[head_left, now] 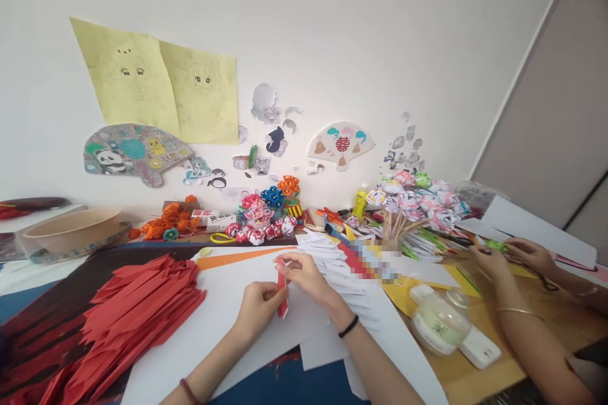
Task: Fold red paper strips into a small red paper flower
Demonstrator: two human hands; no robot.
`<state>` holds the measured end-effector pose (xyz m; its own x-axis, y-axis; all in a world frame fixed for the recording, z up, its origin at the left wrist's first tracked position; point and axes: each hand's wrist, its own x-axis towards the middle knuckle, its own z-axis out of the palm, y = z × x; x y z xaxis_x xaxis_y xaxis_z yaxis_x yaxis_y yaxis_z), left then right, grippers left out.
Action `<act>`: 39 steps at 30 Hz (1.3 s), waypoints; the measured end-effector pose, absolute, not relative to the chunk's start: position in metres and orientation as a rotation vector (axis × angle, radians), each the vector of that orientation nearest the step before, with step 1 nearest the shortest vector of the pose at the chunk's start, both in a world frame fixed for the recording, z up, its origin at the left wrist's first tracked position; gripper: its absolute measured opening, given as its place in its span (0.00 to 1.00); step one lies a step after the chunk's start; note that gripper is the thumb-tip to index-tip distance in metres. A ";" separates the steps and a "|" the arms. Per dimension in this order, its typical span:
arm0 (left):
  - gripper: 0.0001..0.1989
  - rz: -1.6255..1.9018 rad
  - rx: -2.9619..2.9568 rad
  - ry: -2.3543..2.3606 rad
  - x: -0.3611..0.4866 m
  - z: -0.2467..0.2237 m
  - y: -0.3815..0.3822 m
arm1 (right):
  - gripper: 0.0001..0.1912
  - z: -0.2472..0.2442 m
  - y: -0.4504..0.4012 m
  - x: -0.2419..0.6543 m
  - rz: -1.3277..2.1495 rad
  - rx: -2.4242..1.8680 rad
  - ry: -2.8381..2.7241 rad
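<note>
A narrow folded strip of red paper (pixel 282 309) with a white edge stands upright between my two hands, above a large white sheet (pixel 213 304). My left hand (pixel 260 309) pinches its lower part between thumb and fingers. Near its top, the thumb and fingertips of my right hand (pixel 304 275) close on the same strip. A big pile of folded red paper strips (pixel 137 310) lies to the left. Behind and right of my right hand are stacked white folded strips (pixel 323 253).
At the right, another person's hands (pixel 527 256) hold something green. Nearer are a glass jar (pixel 439 323) and a white device (pixel 479 347). Paper flowers (pixel 413 202), a yellow bottle (pixel 360 202) and a round basin (pixel 71 228) stand toward the wall.
</note>
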<state>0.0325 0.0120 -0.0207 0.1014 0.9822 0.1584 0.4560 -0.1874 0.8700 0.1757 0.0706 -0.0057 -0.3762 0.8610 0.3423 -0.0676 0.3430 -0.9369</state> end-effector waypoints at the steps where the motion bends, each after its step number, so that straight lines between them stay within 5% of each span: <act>1: 0.27 1.014 1.739 1.430 0.033 -0.023 0.012 | 0.18 -0.007 0.071 0.175 1.160 -0.742 -1.645; 11: 0.24 1.028 1.822 1.555 0.033 -0.028 0.008 | 0.16 -0.010 0.066 0.174 1.054 -0.792 -1.556; 20: 0.25 0.969 1.858 1.514 0.034 -0.029 0.008 | 0.04 -0.004 0.059 0.171 0.872 -0.888 -1.523; 39: 0.24 1.021 1.795 1.498 0.035 -0.029 0.007 | 0.11 -0.012 0.069 0.176 0.898 -0.789 -1.629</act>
